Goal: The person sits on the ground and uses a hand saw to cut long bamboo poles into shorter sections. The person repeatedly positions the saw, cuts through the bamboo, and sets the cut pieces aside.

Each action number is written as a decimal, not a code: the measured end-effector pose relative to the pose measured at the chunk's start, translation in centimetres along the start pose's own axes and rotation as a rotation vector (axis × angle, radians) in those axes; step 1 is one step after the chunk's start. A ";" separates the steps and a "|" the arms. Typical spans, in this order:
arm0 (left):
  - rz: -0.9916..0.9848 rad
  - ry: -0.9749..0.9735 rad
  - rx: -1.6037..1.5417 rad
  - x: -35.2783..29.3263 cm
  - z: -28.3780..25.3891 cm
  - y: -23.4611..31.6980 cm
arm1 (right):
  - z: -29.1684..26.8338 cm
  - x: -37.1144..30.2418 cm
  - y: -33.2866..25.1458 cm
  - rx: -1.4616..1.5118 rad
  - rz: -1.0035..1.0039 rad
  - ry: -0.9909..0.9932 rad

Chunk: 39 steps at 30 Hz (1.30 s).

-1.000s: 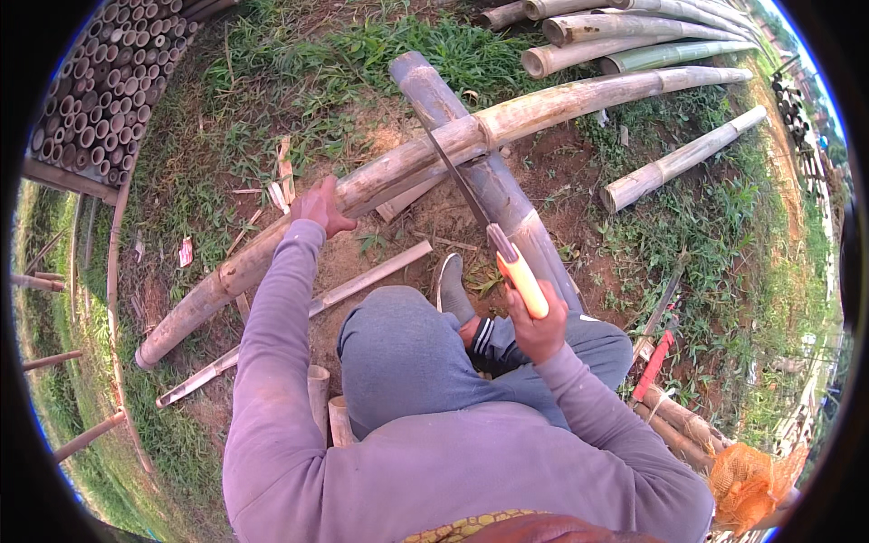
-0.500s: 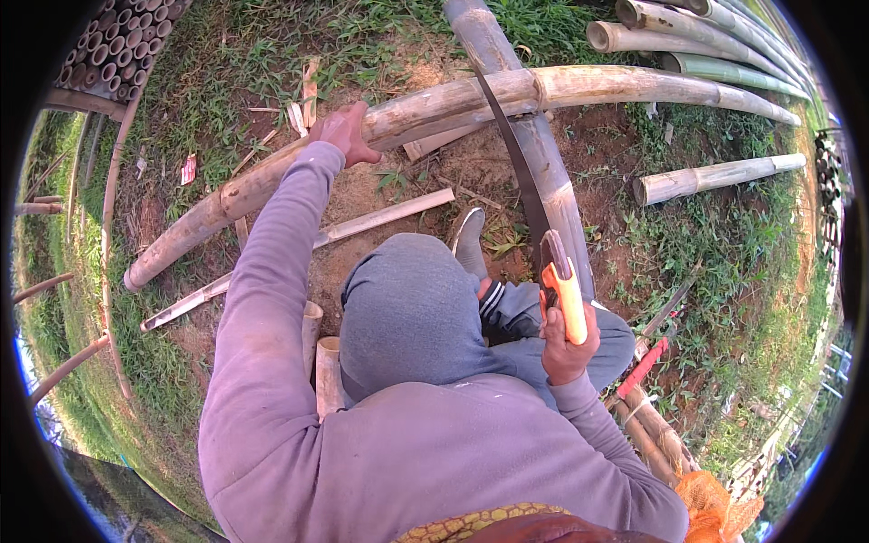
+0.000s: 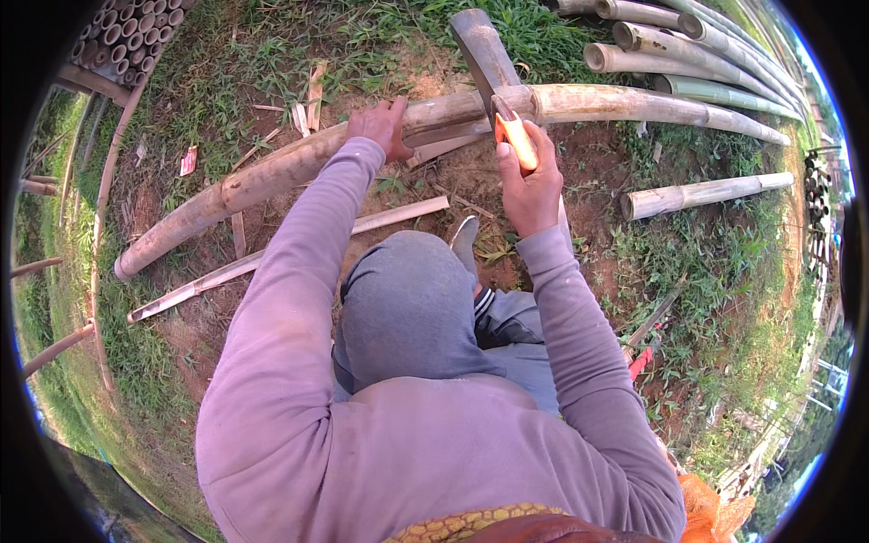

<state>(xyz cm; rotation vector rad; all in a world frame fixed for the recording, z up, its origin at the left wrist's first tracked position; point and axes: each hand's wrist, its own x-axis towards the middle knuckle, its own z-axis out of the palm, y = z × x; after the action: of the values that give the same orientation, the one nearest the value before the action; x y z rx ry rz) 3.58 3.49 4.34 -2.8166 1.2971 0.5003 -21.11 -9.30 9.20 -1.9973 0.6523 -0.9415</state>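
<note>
A long pale bamboo pole (image 3: pixel 625 101) lies crosswise in front of me over a second bamboo pole (image 3: pixel 475 27) that points away from me. My left hand (image 3: pixel 378 127) is closed over the top of the long pole, left of the crossing. In my right hand (image 3: pixel 532 185), the fingers wrap round the orange handle of a handsaw (image 3: pixel 516 140). The saw's handle end is at the crossing, beside a joint of the long pole. Its dark blade extends away from me over the second pole, and where its teeth meet the bamboo cannot be made out.
Several bamboo poles (image 3: pixel 674 50) lie stacked at the far right, with a short cut length (image 3: pixel 706 195) nearer. A split bamboo strip (image 3: pixel 299 258) lies left of my bent knee (image 3: pixel 407 308). Bundled bamboo tubes (image 3: pixel 131 41) show at the far left. An orange net bag (image 3: pixel 711 507) is behind my right elbow.
My right hand has pushed the saw forward and away, from beside my knee to the long pole. My left hand now sits slightly farther right on that pole.
</note>
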 end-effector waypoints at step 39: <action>0.022 0.009 -0.012 0.5 -0.2 0.1 | 1.6 2.5 1.6 0.039 0.037 0.006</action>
<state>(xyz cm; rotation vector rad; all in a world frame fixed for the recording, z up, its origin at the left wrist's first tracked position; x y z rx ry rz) 3.86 3.08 4.37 -2.8211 1.3323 0.4982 -18.55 -11.21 8.21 -1.9419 0.6674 -0.9320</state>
